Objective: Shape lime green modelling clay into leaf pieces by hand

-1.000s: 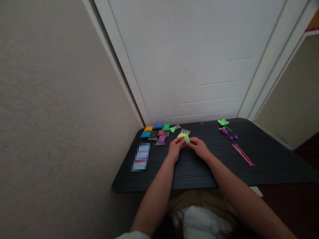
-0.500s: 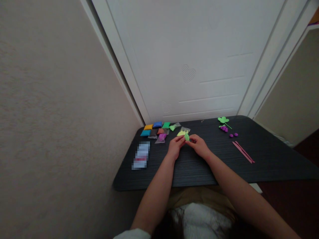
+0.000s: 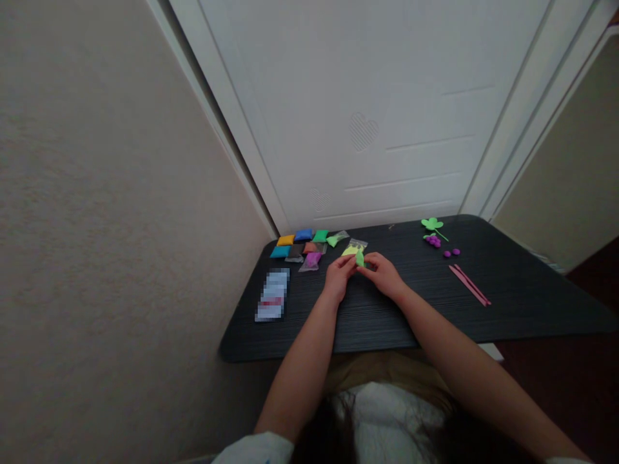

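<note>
A small piece of light green modelling clay [image 3: 360, 258], flattened and leaf-like, is held up between the fingertips of both hands. My left hand [image 3: 338, 276] pinches it from the left. My right hand [image 3: 383, 272] has its thumb and fingers closed at the clay's right side. Just behind them lies a clear bag of yellow clay [image 3: 354, 247], partly covered by my fingers. Both hands are over the middle of the dark table [image 3: 387, 322].
Several bags of coloured clay, one purple [image 3: 313, 260], lie at the back left, behind a blurred packet [image 3: 273, 294]. At right are a green clay flower shape [image 3: 432, 224], a purple clay cluster [image 3: 433, 241], two purple balls [image 3: 451, 252] and pink sticklike tools [image 3: 469, 285].
The view has tipped slightly, so the table sits a little higher in the picture. Both hands still hold the green clay, with the fingers shifted only slightly.
</note>
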`<state>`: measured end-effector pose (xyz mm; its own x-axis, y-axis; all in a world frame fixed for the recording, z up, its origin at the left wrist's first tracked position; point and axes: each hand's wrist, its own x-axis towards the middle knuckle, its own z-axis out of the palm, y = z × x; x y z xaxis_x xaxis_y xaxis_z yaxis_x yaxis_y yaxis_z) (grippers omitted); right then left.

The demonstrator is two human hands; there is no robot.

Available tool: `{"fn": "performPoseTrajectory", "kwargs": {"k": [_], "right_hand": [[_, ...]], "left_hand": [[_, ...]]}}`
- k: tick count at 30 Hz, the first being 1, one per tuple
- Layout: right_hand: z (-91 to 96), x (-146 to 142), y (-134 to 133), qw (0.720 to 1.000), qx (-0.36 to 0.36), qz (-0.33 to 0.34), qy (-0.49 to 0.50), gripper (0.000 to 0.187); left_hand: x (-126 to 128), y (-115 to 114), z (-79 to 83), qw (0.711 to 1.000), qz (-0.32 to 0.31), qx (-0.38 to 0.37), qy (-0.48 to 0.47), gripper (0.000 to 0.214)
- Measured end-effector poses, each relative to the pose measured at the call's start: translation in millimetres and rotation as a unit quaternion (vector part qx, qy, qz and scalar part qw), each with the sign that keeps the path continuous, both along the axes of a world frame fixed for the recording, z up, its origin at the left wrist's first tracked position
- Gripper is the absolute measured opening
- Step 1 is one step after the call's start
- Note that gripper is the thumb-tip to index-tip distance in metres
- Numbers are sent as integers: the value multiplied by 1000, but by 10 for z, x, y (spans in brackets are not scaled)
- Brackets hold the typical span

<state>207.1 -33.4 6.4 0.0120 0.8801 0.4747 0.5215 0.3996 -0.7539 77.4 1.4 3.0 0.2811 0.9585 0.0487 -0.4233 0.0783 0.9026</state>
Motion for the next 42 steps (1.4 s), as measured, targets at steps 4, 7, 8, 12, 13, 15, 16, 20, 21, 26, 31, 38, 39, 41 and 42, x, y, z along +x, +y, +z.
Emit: {"fn": "performPoseTrajectory", "kwargs": {"k": [4, 7, 8, 12, 13, 15, 16, 20, 21, 26, 31, 38, 39, 41, 42], "right_hand": [[-1, 11, 4, 1000, -4, 10, 6, 20], [-4, 4, 1, 1000, -10, 10, -3, 21], [-4, -1, -1, 1000, -9, 4, -8, 23], [5, -6, -7, 1000, 7, -11, -27, 21], [11, -3, -8, 1000, 9, -10, -28, 18], [24, 4, -10, 1000, 5, -4, -25, 18], [31, 6, -12, 1000, 1, 0, -23, 18], [50, -9, -32, 999, -7, 9, -33, 21], [51, -17, -38, 999, -4, 7, -37, 24], [48, -30, -48, 1000, 6, 0, -27, 22], [64, 2, -29, 1000, -18, 24, 11, 20], [25, -15, -22, 1000, -5, 2, 4, 29], [19, -20, -26, 1000, 1, -3, -4, 29], [17, -26, -34, 1000, 13, -12, -19, 25], [19, -27, -36, 999, 20, -17, -23, 22]], "left_hand": [[1, -4, -3, 1000, -10, 5, -1, 29], [-2, -8, 7, 1000, -4, -3, 0, 28], [-3, -9, 11, 1000, -2, -5, 2, 28], [-1, -11, 16, 1000, -4, -7, 6, 27], [1, -11, 14, 1000, -7, -6, 6, 26], [5, -10, 12, 1000, -13, -7, 7, 26], [6, -10, 12, 1000, -15, -9, 9, 25], [-3, -8, 31, 1000, -12, -22, -2, 24], [-7, -8, 37, 1000, -12, -27, -7, 25], [-17, -11, 50, 999, -17, -32, -11, 25], [-11, -24, 53, 999, -36, -26, 2, 26], [-22, -11, 42, 998, -34, -32, -37, 26], [-25, -8, 37, 998, -31, -34, -41, 25], [-30, -6, 32, 998, -29, -35, -39, 24], [-30, -8, 31, 998, -31, -36, -33, 24]]}}
